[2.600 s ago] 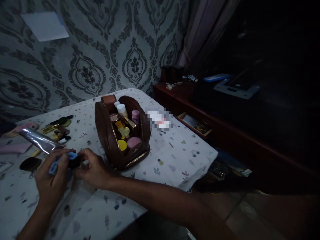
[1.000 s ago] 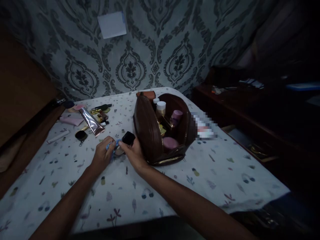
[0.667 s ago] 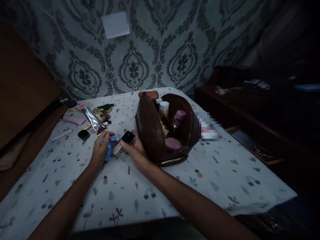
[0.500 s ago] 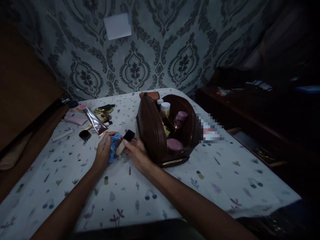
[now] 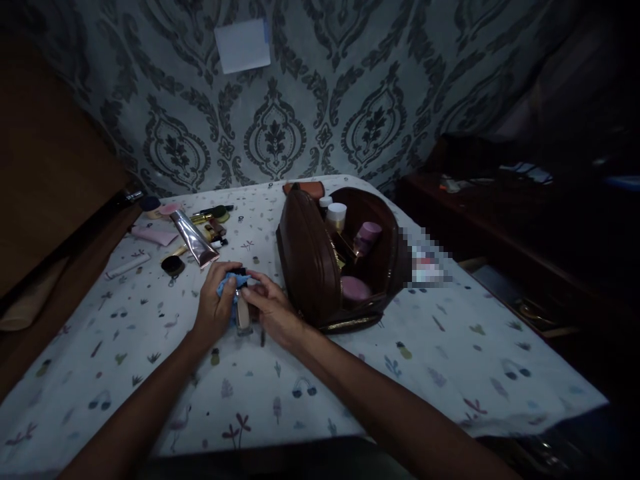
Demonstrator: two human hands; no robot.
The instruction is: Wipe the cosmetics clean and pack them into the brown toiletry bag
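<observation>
My left hand (image 5: 216, 300) is closed on a crumpled blue cloth (image 5: 226, 285), which lies against the dark cap of a small foundation bottle (image 5: 243, 315). The bottle has a clear base and beige contents, and it points base-down toward me. Fingers of my right hand (image 5: 273, 308) grip the bottle near its cap from the right. Just beyond that hand stands a brown makeup bag (image 5: 310, 267), unzipped, with white-capped jars (image 5: 337, 215), a pink-capped bottle (image 5: 367, 239) and a round pink container (image 5: 355, 289) inside.
Left of the bag lie a silver tube (image 5: 195, 239), a pink tube (image 5: 154, 235), a round black-topped brush (image 5: 173, 265), a white stick (image 5: 128, 265) and several small cosmetics. An orange case (image 5: 310, 190) sits behind the bag. At right is a dark cabinet with an open drawer (image 5: 505, 293).
The bottle has turned from a slant to nearly upright in my hands. My left hand has brought the blue cloth up onto its cap. The view has shifted slightly.
</observation>
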